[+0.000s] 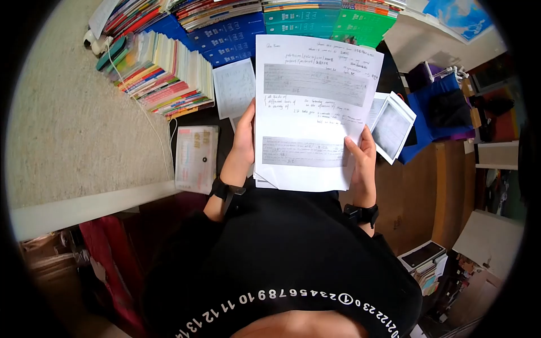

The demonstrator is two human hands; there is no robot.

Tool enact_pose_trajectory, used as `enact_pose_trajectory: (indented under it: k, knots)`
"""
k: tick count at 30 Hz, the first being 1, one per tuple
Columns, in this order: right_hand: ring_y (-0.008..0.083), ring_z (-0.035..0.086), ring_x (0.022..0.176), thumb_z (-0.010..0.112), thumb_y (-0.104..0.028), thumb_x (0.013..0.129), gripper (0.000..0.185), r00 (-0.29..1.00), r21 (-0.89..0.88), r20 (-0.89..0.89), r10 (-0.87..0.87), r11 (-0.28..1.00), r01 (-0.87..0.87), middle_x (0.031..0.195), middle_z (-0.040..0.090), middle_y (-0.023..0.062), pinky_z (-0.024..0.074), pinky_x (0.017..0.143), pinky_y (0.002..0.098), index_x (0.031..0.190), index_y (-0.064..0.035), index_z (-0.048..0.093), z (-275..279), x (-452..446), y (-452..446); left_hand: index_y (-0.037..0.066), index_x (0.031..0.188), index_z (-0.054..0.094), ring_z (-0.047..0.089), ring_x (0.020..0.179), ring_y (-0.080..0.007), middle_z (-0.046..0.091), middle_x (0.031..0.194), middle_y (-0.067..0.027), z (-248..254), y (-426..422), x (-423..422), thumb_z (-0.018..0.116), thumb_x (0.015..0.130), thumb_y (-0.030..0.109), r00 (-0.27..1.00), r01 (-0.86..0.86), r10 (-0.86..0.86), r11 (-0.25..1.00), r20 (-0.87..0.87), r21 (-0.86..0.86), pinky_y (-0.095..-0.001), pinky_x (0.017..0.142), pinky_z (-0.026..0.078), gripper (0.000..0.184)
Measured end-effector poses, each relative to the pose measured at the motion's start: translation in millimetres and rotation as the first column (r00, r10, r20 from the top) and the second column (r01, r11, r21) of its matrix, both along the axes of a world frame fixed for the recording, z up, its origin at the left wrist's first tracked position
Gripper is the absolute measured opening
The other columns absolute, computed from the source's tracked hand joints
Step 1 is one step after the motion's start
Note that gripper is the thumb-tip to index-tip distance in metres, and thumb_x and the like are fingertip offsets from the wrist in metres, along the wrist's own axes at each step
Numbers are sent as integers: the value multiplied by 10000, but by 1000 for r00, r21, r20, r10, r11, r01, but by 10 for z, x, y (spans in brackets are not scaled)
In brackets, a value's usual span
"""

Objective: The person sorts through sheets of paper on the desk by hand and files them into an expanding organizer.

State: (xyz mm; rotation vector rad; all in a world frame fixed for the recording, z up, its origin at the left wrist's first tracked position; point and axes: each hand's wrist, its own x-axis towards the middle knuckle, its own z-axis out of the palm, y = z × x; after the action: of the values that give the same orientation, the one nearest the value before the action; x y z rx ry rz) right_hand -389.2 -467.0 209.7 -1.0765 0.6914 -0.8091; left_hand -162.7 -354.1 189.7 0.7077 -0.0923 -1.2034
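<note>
The nearest thing is the wearer's black top (pixel 304 242), its soft cloth printed with a curved line of white numerals, among them 2 to 14 and a circled 1. Both forearms reach forward, bent at the elbows, each with a black strap at the wrist: the left strap (pixel 226 188) and the right strap (pixel 362 215).

Ahead of the chest, the two hands grasp a sheaf of papers (pixel 313 121) held up over the desk. The left hand (pixel 244 138) grips its left edge, most of its fingers hidden behind the sheets. The right hand (pixel 363 155) pinches the lower right edge, thumb flat on the front page. That page is smooth and white, with two grey printed blocks and handwriting; "different kinds of" and "a variety of" can be read, much else is too small. One lower corner is creased.

Beyond lies the black desk (pixel 226 135), with a flat translucent plastic case (pixel 195 160) at left, a handwritten sheet (pixel 234 87) partly behind the sheaf, and grey-printed pages (pixel 393 127) at right. Farther off stand a tight row of books (pixel 163 76) and glossy file boxes in blue (pixel 231 39), teal (pixel 301 22) and green (pixel 360 25), their small lettering illegible.
</note>
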Motion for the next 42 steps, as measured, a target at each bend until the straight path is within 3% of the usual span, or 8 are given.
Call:
enact_pose_trajectory:
  k: [3,6,22,26,28,31,35,42]
  knots:
    - [161,539,1053,581,-14,837,405,999,19,32,-5,1000,4,1143,584,113,390,930,277,1222,33,465,-41,7,-6,13,1259,495,602,967,-143,596,1112,-93,95,30,-44,379,980,304,964,-65,16,982,264,177,-259,780,508,419]
    - [169,538,1062,568,-5,835,408,999,74,43,8,997,-12,1155,576,121,390,935,285,1227,34,459,0,32,7,12,1259,494,607,960,-145,597,1106,-99,106,57,-27,376,980,299,947,0,-32,995,319,100,-258,775,510,417]
    - [134,553,990,610,-39,848,315,970,-67,-148,190,977,-202,1075,621,83,404,890,257,1149,29,549,-144,-20,-98,-11,1284,449,596,987,-156,575,1155,-128,117,136,55,534,862,20,936,108,-198,949,291,296,-266,736,528,431]
    - [118,557,942,625,-63,844,326,990,-62,-144,8,998,-18,1038,625,69,413,847,245,1150,19,552,-291,-166,-238,-1,1314,403,540,1085,-159,561,1191,-102,114,94,21,550,852,29,828,11,-65,995,557,99,-311,937,425,486]
    - [143,586,923,612,-83,851,355,981,36,-16,-196,980,196,1070,619,96,444,827,254,1176,21,516,-270,-274,-344,-4,1319,392,510,1131,-159,551,1209,-94,297,158,59,540,856,25,865,93,-90,996,494,18,-318,990,367,486]
    - [190,608,999,524,-121,901,430,989,68,136,-61,996,52,1109,596,161,509,853,307,1271,44,382,-289,-530,-558,-24,1300,404,516,1126,-180,537,1230,-111,422,144,112,537,870,7,907,67,-47,997,419,-32,-312,982,378,451]
    - [217,589,1060,502,-138,915,431,947,260,228,-224,952,162,1195,552,170,515,870,357,1295,24,375,-513,-551,-556,-48,1262,439,504,1098,-143,542,1205,-100,-23,27,150,555,889,41,666,-100,-45,984,745,148,-291,958,386,400]
    - [235,592,992,434,-144,952,332,847,456,444,-293,887,68,1131,566,131,530,817,377,1269,-45,432,-777,-769,-589,-44,1241,442,528,1078,-154,553,1192,-113,7,103,134,522,901,36,776,-140,40,984,629,111,-289,926,411,358]
